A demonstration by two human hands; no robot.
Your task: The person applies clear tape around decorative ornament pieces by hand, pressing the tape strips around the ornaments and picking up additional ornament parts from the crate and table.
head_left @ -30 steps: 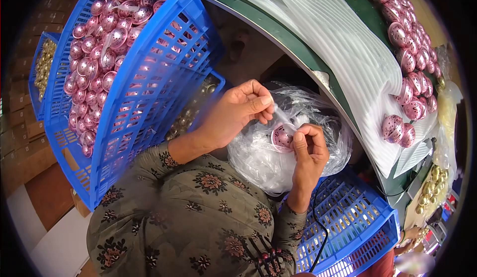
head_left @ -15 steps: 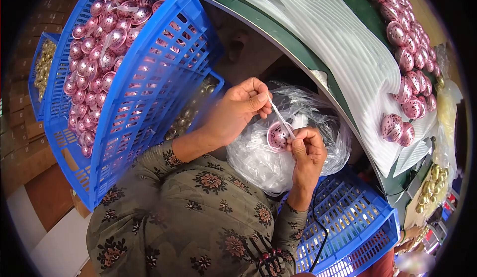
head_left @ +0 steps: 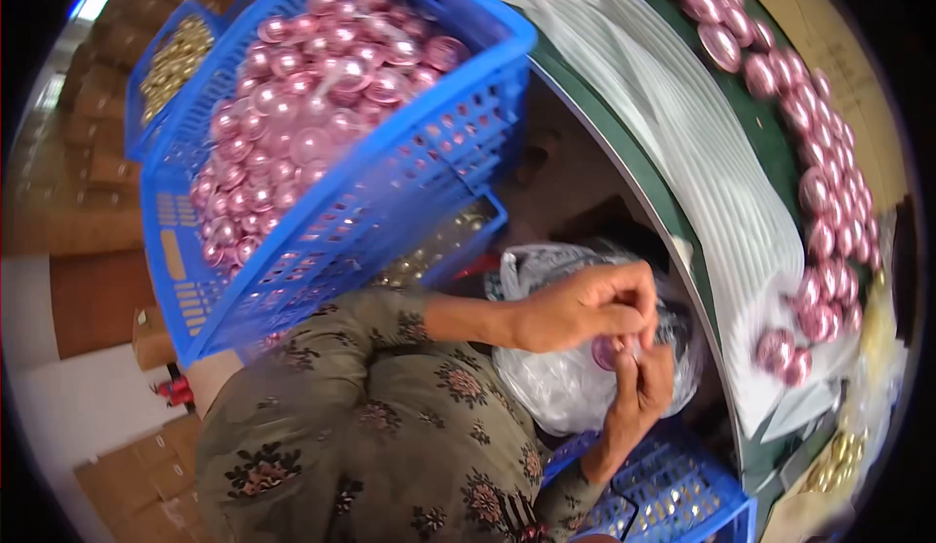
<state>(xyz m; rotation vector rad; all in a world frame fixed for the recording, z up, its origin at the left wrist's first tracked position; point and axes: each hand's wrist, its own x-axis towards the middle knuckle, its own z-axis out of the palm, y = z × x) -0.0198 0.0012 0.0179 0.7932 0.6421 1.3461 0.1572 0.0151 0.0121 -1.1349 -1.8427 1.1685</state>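
Lining the left side of the room, brown cardboard boxes (head_left: 97, 163) stand stacked, with a pale floor (head_left: 73, 397) showing below them. On the right, the bench (head_left: 749, 132) curves through the wide lens, its green top bare in strips on both sides of what covers it. Across a dark gap from it stands a large blue basket (head_left: 322, 226), heaped with shiny pink balls (head_left: 283, 104). A long ribbed white sheet (head_left: 712, 192) runs down the bench and wrinkles toward its lower end, where two more balls rest. A thick band of pink pieces (head_left: 829, 173) trails along the sheet's far side. Low at the right, beneath the right forearm, is a slotted blue crate (head_left: 697, 475); behind the large basket, a smaller tub (head_left: 136, 124) carries gold pieces (head_left: 177, 63). Between the person's body and the bench edge bulges a crumpled clear bag (head_left: 551, 382). The left hand (head_left: 595, 307) and right hand (head_left: 645, 382) meet above it, the fingers of each drawn closed against the thumb. Smallest of these, a single pink ball (head_left: 605, 352) sits at the fingertips, over the bag; blur hides which of the two grips it.
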